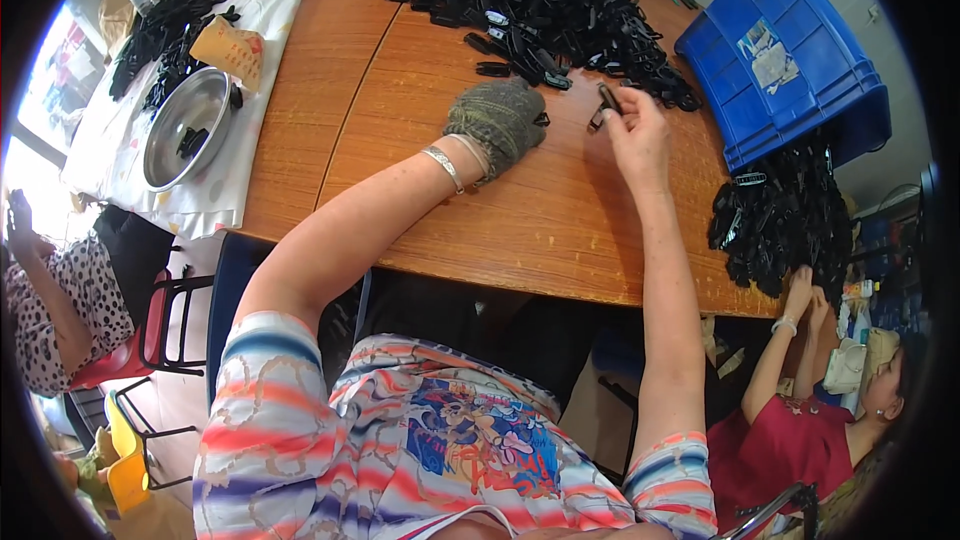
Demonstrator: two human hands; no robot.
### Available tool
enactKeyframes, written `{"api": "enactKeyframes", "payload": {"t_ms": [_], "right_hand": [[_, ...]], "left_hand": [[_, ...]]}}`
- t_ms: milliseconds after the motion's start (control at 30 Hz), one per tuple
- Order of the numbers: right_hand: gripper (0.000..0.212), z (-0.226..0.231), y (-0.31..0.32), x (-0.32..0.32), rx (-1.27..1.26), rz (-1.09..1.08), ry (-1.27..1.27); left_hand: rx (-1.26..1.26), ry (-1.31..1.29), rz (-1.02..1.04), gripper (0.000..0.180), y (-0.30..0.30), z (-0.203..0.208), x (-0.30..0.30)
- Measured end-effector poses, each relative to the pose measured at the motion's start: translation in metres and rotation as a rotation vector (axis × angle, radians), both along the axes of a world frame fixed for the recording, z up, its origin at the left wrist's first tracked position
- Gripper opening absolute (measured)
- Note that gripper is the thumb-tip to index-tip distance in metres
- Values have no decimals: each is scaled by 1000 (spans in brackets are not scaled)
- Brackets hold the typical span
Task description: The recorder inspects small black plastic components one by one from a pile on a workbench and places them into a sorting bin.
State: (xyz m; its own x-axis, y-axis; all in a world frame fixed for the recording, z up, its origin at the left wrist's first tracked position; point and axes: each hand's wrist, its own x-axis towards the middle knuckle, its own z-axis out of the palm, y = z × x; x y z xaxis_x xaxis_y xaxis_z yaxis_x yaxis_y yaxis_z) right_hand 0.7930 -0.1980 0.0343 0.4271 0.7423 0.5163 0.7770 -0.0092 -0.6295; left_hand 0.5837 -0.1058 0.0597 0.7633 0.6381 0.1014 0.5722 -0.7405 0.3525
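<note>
Between one and two o'clock in view, your right hand [641, 135] pinched a small black piece [609, 100]; at twelve, your gloved left hand [500, 118] curled, contents unclear. Light, steady fingertips seemed best.

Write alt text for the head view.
A bare right hand holds a small black piece above a brown table; a gloved left hand is nearby. Beyond lies a heap of black pieces, with a blue crate at right.

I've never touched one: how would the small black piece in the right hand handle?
The small black piece is probably light, as the right hand pinches it between fingertips. It juts out unsagging, so seems stiff; its sheen suggests slipperiness.
</note>
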Motion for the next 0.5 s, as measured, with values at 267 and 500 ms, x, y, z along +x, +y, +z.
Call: {"api": "enactKeyframes", "payload": {"t_ms": [267,500], "right_hand": [[21,-9,-5,-41,-21,211,509],[22,-7,-9,-60,113,240,555]], "left_hand": [[-440,-560,18,28,11,-19,-4],[-1091,-807,69,28,-1,0,-9]]}}
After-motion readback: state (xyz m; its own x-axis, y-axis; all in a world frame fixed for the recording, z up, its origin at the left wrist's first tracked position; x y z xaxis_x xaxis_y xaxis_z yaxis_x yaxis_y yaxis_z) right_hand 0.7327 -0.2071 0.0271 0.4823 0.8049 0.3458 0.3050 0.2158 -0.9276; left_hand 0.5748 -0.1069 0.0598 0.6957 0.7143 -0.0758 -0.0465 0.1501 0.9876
